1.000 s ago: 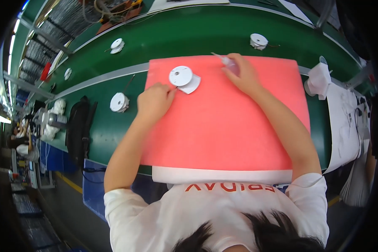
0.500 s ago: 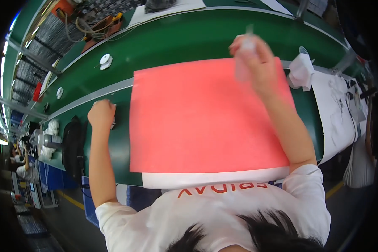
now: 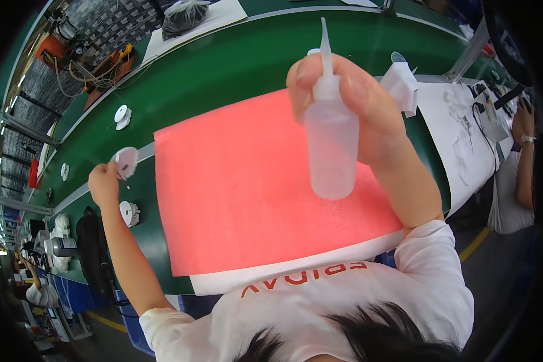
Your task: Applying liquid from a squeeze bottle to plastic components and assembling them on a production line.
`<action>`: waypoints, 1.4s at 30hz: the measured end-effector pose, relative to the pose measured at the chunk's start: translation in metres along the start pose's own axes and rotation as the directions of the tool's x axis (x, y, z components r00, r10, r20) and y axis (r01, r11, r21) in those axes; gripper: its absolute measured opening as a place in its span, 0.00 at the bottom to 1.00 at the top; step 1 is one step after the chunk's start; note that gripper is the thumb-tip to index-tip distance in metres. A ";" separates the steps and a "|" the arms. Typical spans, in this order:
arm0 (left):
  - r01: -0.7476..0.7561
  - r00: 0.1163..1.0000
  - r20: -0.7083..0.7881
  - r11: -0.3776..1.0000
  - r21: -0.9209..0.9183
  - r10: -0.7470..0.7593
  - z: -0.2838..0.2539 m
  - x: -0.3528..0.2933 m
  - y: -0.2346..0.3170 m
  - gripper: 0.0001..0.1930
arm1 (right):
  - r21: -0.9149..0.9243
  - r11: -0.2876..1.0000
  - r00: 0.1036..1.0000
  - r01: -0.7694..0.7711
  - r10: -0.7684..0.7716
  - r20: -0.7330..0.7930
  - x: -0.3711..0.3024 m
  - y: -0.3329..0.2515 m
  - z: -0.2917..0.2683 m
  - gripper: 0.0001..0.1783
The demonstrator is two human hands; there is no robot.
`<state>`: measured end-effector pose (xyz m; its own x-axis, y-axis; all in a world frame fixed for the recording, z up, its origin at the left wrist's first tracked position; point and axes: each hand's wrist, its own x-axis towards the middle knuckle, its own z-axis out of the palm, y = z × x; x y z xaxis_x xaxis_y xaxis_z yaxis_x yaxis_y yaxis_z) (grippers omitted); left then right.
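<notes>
You stood at a long green conveyor belt (image 3: 223,66) in a workshop, with racks and tangled cables along its far side and a large coral-pink foam sheet (image 3: 241,187) spread flat in front of you, a white sheet (image 3: 320,256) showing under its near edge.

Your right hand (image 3: 356,102) was raised well above the pink sheet, close to the camera, with the fingers wrapped firmly around a translucent white squeeze bottle (image 3: 332,139). The bottle stood roughly upright, its long thin nozzle pointing up and away from you, and its base hung free below your palm.

Your left hand (image 3: 104,184) was stretched out to the left, beyond the edge of the pink sheet and over the green belt. Its fingers were pinched on a round white disc-shaped part (image 3: 127,161), held up at the far side of the hand; whether the disc touched the belt could not be told.

Just nearer to you than that hand, another round white part (image 3: 128,213) lay on the belt. Two more white discs (image 3: 122,116) sat farther along the belt. A crumpled white cloth (image 3: 401,84) lay beside the far right corner of the pink sheet. At the right edge, another person's arm (image 3: 522,175) showed beside a white worktable (image 3: 458,151).
</notes>
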<state>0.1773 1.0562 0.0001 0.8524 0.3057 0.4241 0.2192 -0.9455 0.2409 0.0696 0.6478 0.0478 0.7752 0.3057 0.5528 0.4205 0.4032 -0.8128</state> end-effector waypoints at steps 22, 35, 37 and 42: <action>-0.121 0.985 0.129 0.991 0.055 0.113 0.037 -0.001 0.028 0.18 | -0.728 0.647 0.974 0.225 -0.151 0.167 0.006 0.043 -0.026 0.11; -0.033 0.999 0.026 0.983 -0.183 0.038 0.127 0.153 0.040 0.24 | -0.682 0.717 0.975 -0.142 -0.019 -0.223 0.011 0.093 -0.025 0.13; 0.000 0.997 0.075 0.992 -0.126 0.010 0.138 0.165 0.047 0.31 | -0.726 0.685 0.969 -0.057 -0.137 -0.205 0.010 0.096 -0.022 0.13; 0.084 0.986 0.147 0.996 -0.013 -0.082 0.159 0.164 0.084 0.36 | -0.763 0.646 0.983 0.002 -0.143 -0.119 0.001 0.105 -0.035 0.13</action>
<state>0.4111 1.0087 -0.0491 0.8920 0.3622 0.2704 0.2845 -0.9148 0.2868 0.1312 0.6603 -0.0427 0.7577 0.1403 0.6374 0.6327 -0.3974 -0.6646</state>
